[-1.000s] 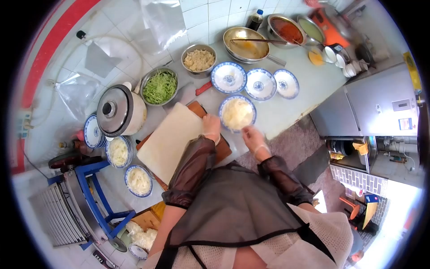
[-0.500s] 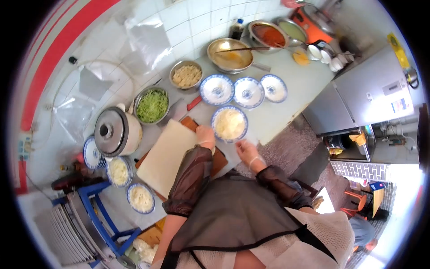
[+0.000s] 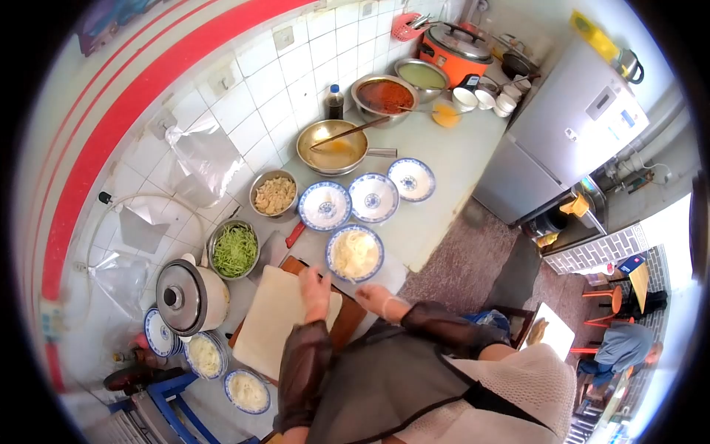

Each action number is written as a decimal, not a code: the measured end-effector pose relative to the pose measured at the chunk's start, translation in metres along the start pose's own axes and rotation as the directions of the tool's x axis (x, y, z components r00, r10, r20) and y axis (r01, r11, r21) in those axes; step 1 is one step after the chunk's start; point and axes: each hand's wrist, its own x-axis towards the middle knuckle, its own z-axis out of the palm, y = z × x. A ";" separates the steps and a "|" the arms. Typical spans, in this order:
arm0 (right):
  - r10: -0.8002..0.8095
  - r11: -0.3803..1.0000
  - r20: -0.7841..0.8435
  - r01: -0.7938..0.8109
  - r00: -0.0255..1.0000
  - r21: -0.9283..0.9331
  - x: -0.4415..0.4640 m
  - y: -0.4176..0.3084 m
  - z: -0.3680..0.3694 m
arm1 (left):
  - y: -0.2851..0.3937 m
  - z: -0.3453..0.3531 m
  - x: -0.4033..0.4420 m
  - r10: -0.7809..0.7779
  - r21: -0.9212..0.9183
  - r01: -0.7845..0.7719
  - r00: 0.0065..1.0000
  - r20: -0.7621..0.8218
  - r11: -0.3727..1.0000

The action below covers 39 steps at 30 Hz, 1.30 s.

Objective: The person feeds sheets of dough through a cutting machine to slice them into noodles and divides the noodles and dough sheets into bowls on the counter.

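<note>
A blue-and-white bowl of pale noodles (image 3: 345, 244) stands on the counter just in front of my hands. My left hand (image 3: 316, 294) is over the cutting board's near right part, left of that bowl, its fingers loosely bent and slightly apart, with nothing visible in them. Close below the bowl's near rim is my right hand (image 3: 383, 302), fingers loosely extended toward it; I cannot tell whether they touch. Behind the noodles stand three blue-and-white bowls (image 3: 325, 205) with no noodles in them. A pale slab (image 3: 274, 311) lies on the brown wooden board (image 3: 347, 320).
Along the wall are shredded greens (image 3: 235, 250), a bowl of pale chunks (image 3: 274, 195), a pan (image 3: 331, 148) with chopsticks, and red sauce (image 3: 384, 96). A red-handled knife (image 3: 296, 235) lies beside the board. A lidded pot (image 3: 194, 296) stands left. A person (image 3: 625, 348) sits far right.
The view has tilted, so the counter appears lower and further left. My left hand has drawn back from the bowl's side toward me. My right hand stays near the rim.
</note>
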 end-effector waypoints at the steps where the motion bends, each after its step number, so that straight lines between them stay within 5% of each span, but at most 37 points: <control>1: 0.003 1.000 0.005 -0.003 1.000 0.004 0.010 -0.001 0.013 | -0.009 0.000 -0.017 -0.005 0.003 0.005 1.000 0.003 1.000; 3: -0.134 0.987 0.050 0.138 0.990 -0.084 0.032 0.016 0.051 | -0.030 -0.004 -0.060 -0.125 0.064 0.116 0.977 0.171 0.991; 4: -0.181 0.973 0.100 0.193 0.978 -0.123 0.044 0.033 0.068 | -0.027 -0.006 -0.078 0.012 0.219 -0.046 0.988 0.151 0.975; 5: -0.231 0.954 0.172 0.257 0.958 -0.152 0.054 0.045 0.083 | -0.028 -0.004 -0.089 0.044 0.160 -0.062 0.992 0.117 0.985; 6: -0.442 0.757 0.235 0.501 0.865 -0.420 0.052 0.038 0.076 | -0.033 0.000 -0.095 0.064 0.106 -0.071 0.995 0.074 0.992; 8: -0.075 0.994 0.327 0.044 0.942 0.102 0.060 0.046 0.078 | -0.036 -0.001 -0.094 -0.013 0.068 0.008 0.998 0.063 0.998; 9: 0.113 0.925 0.355 -0.229 0.928 0.304 0.064 0.051 0.079 | -0.041 0.000 -0.090 -0.077 0.083 0.070 0.993 0.087 0.994; 10: 0.285 0.704 0.352 -0.444 0.891 0.554 0.051 0.023 0.066 | -0.045 0.004 -0.086 -0.126 0.090 0.116 0.986 0.111 0.989; 15: 0.238 0.778 0.332 -0.384 0.913 0.498 0.050 0.021 0.067 | -0.032 0.005 -0.089 -0.150 0.006 0.150 0.988 0.029 0.989; 17: 0.169 0.768 0.186 -0.248 0.968 0.591 0.047 0.016 0.076 | -0.024 0.002 -0.091 -0.112 -0.009 0.112 0.993 -0.031 0.994; 20: 0.195 0.599 0.171 -0.256 0.966 0.758 0.043 0.005 0.075 | -0.016 0.002 -0.083 -0.147 0.002 0.147 0.989 0.004 0.989; 26: 0.195 0.610 0.235 -0.305 0.952 0.732 0.044 0.003 0.065 | -0.033 0.024 -0.071 -0.203 -0.046 0.203 0.979 -0.002 0.978; 31: 0.228 0.573 0.249 -0.337 0.941 0.747 0.052 0.008 0.071 | -0.033 0.014 -0.066 -0.428 -0.332 0.450 0.893 0.140 0.829; 39: 0.131 0.597 0.246 -0.275 0.960 0.754 0.054 0.006 0.070 | -0.036 -0.002 -0.062 -0.480 -0.272 0.517 0.856 0.192 0.812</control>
